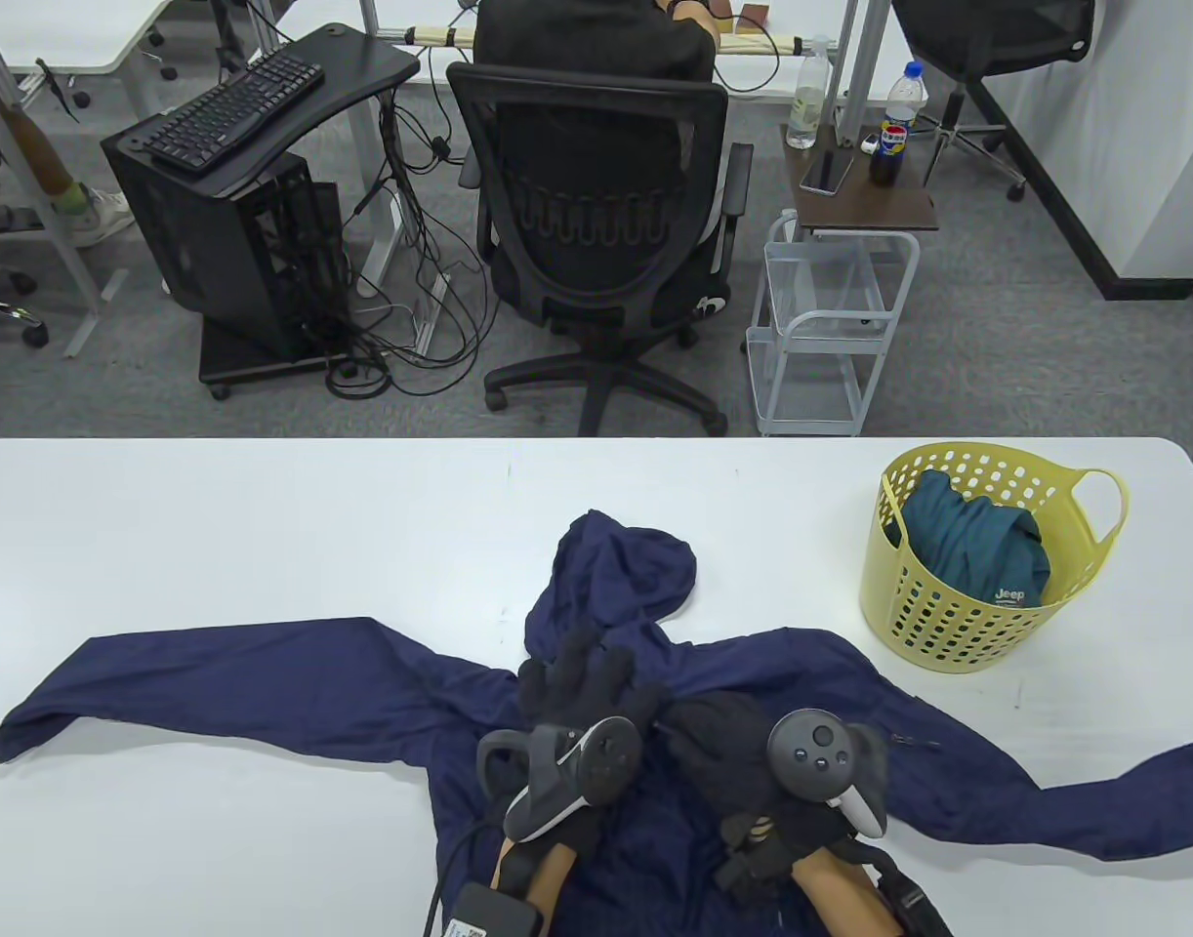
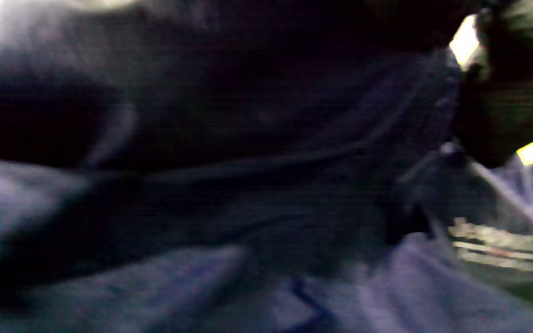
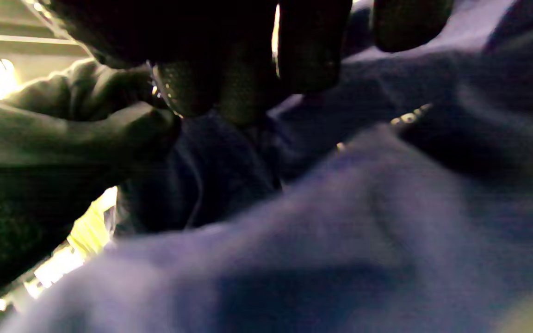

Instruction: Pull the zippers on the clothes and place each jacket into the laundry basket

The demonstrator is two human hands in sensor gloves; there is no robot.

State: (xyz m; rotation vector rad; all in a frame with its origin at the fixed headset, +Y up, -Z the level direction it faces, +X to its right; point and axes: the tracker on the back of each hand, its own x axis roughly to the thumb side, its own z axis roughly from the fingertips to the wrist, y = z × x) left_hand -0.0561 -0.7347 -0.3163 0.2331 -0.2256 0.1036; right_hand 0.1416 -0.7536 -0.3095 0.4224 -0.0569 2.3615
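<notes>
A navy hooded jacket [image 1: 265, 673] lies flat on the white table [image 1: 265, 508], sleeves spread left and right, hood pointing away from me. Both gloved hands sit on its chest just below the collar. My left hand [image 1: 582, 683] presses on the fabric with its fingers spread. My right hand [image 1: 714, 732] is curled beside it. In the right wrist view its fingertips [image 3: 303, 55] pinch together at the zipper pull, the left hand [image 3: 63, 134] lies close by, and zipper teeth [image 3: 407, 116] glint on the cloth. The left wrist view is blurred navy jacket fabric [image 2: 201, 208].
A yellow laundry basket [image 1: 958, 625] stands at the table's right, with a teal jacket [image 1: 977, 547] inside it. Beyond the far table edge are a black office chair [image 1: 596, 224], a white wire trolley [image 1: 831, 322] and a computer stand [image 1: 235, 224].
</notes>
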